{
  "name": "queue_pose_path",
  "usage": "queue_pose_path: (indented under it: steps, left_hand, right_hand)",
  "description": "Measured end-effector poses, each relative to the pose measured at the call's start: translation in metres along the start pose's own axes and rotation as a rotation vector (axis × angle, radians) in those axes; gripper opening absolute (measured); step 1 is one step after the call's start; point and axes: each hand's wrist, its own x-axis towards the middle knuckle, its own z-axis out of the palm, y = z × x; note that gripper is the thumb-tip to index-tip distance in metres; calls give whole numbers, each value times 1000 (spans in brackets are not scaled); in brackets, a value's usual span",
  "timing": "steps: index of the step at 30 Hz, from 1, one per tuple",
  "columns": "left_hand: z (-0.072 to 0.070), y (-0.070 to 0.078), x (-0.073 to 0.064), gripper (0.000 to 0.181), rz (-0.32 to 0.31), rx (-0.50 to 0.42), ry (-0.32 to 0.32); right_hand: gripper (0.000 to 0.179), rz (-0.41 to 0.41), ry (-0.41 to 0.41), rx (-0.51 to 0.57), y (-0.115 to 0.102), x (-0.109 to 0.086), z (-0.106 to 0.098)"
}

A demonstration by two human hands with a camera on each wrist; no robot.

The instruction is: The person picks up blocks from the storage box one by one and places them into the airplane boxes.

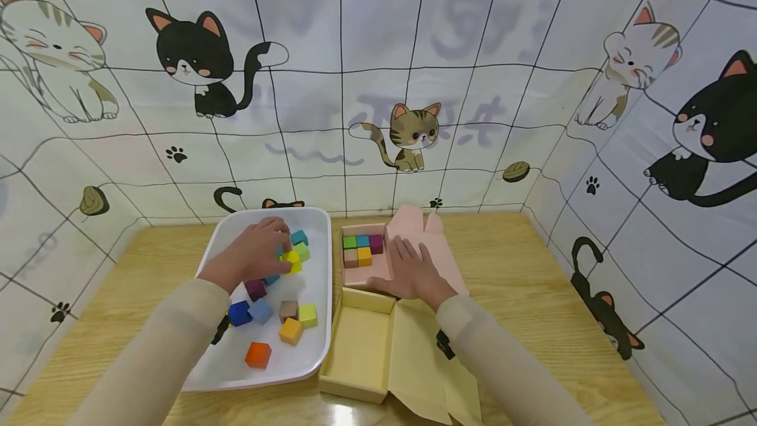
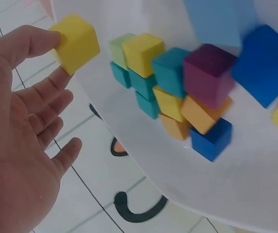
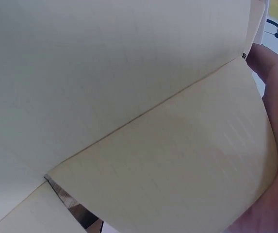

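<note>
My left hand point(image 1: 255, 252) is over the far part of the white tray point(image 1: 322, 340). Thumb and index finger pinch a yellow cube point(image 2: 75, 43), the other fingers loosely spread. Below it in the tray lie cubes in several colours, among them a purple cube point(image 2: 209, 73), a dark blue cube point(image 2: 211, 141) and an orange-red cube point(image 1: 258, 355). My right hand point(image 1: 411, 273) rests, fingers extended, across the pink box's flap point(image 1: 440, 248), its thumb along the box's near side. Inside the pink box point(image 1: 369, 275) sit green, teal, purple, tan and orange cubes in two rows.
A pale yellow box point(image 1: 357, 347) stands open in front of the pink one, its lid point(image 1: 416, 360) folded out to the right under my right forearm. All of this is on a wooden table point(image 1: 503, 261). A cat-patterned sheet point(image 1: 331, 97) surrounds the table's back and sides.
</note>
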Motion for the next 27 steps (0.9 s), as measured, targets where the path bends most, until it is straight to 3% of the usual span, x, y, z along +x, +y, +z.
queue_pose_path:
  steps: [15, 27]
  left_hand:
    - [-7, 69, 49, 26, 121, 55, 0]
    - [13, 92, 83, 24, 137, 84, -37]
  right_hand:
    - [102, 22, -9, 0, 1, -1, 0]
    - [100, -6, -29, -6, 0, -2, -4]
